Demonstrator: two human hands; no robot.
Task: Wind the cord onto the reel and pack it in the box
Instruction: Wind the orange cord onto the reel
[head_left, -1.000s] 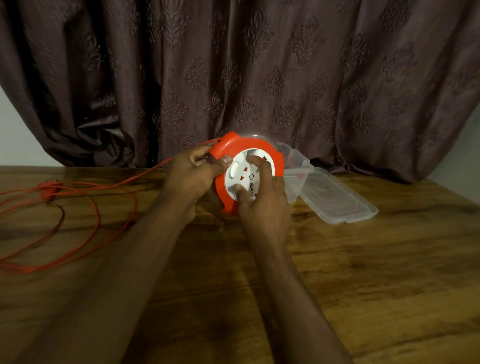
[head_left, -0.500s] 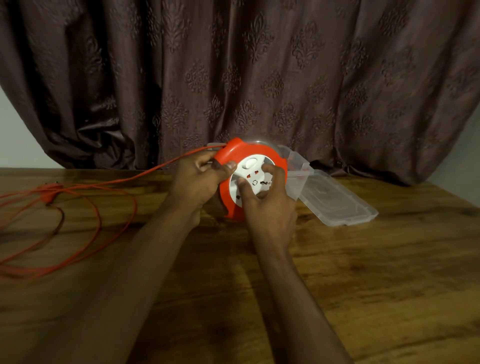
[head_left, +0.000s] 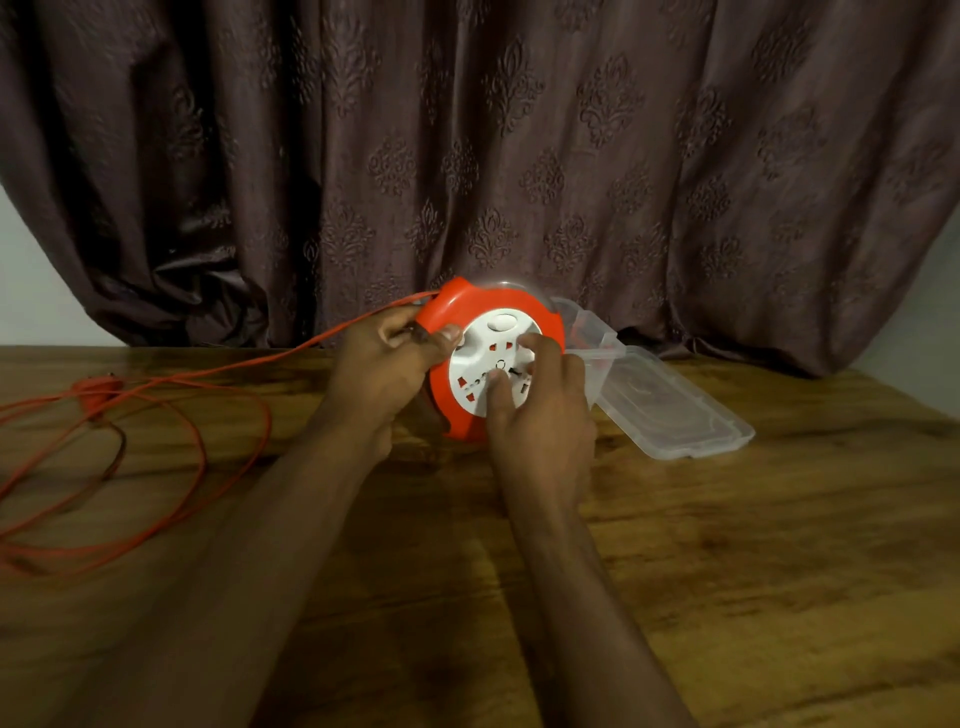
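Loose orange cord (head_left: 156, 415) is sprawled in loops on the left of the wooden table (head_left: 727, 571), one strand running up to the reel (head_left: 498, 312). Left hand (head_left: 384, 374) grips the reel's orange rim, thumb on top. Right hand (head_left: 540, 415) has its fingers curled onto the white socket face. The clear plastic box (head_left: 670, 410) sits just right, behind the reel, lid open.

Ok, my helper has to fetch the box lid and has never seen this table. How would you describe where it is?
Start at the wooden table in front of the dark curtain. Right of the orange reel held in both hands lies the lid, flat, beside the clear box. It is the only flat, see-through plastic rectangle there.
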